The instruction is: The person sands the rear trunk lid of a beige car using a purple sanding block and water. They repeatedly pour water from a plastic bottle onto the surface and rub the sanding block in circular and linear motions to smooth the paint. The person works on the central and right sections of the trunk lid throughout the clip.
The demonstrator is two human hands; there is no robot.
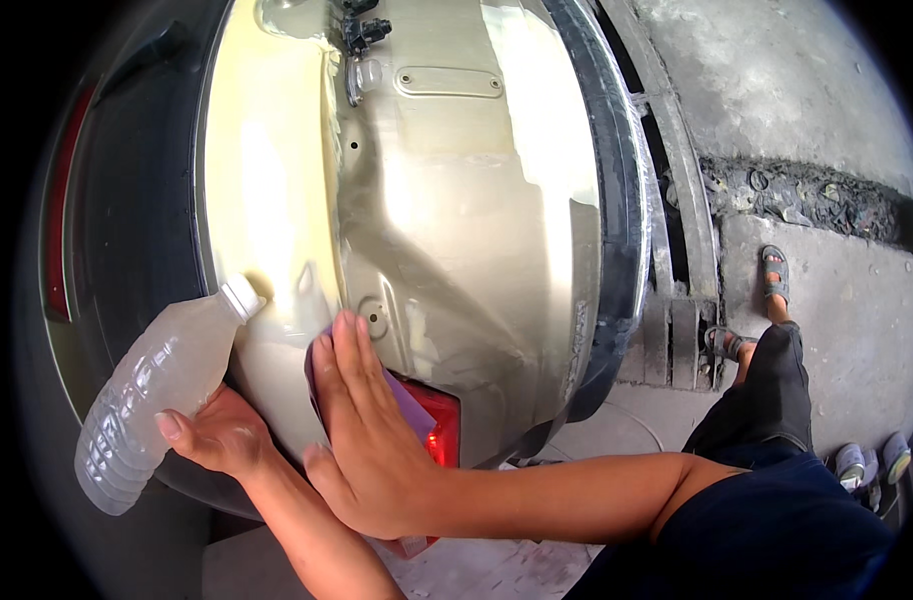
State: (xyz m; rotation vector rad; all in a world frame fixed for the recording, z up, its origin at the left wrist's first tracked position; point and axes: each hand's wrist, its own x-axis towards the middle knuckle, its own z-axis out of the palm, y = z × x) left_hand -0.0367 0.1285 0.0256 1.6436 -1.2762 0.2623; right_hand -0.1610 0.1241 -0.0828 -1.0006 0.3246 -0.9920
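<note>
My left hand [222, 437] is wrapped round a clear, ribbed plastic bottle [162, 385] with cloudy contents or walls. The bottle leans, its white cap [242, 297] up and to the right, close against the car's body panel [277, 372]. With fingers stretched out and close together, my right hand [362, 430] presses a purple sheet of sandpaper [409, 408] against that panel. Most of the sheet is hidden under the palm. Right beside it sits the red tail light [440, 420], a spot on it bright.
A cream-yellow coated strip [267, 150] runs up the panel beside bare beige metal [457, 240]. Black plastic fittings [365, 35] stick out near the top. The dark bumper edge [617, 200] curves at the right, next to a slotted floor grate [685, 200]. Sandaled feet [775, 275] stand on concrete.
</note>
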